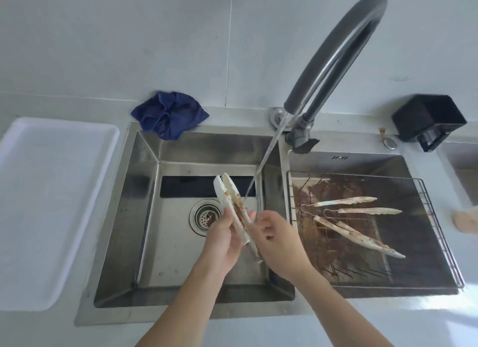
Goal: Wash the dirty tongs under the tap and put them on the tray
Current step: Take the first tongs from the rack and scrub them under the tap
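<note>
1. Bright, even daylight overall; cool bluish-white cast on wall and worktop.
2. Strongest light patch at lower right of worktop, a washed-out glare band w/ little detail.
3. White tray nearly overexposed; rim edges barely separate from worktop.
4. Left sink basin shows soft steel reflections, dark band at the back wall; no hard shadows.
5. Shadows soft and faint, e.g. under forearms.
6. Wide-angle distortion: tap bows big toward the lens, worktop edges curve near frame sides.
7. Overall soft, compression smear; hands and held tongs slightly motion-blurred; far right edge objects blurry, can't tell what they are.
</note>
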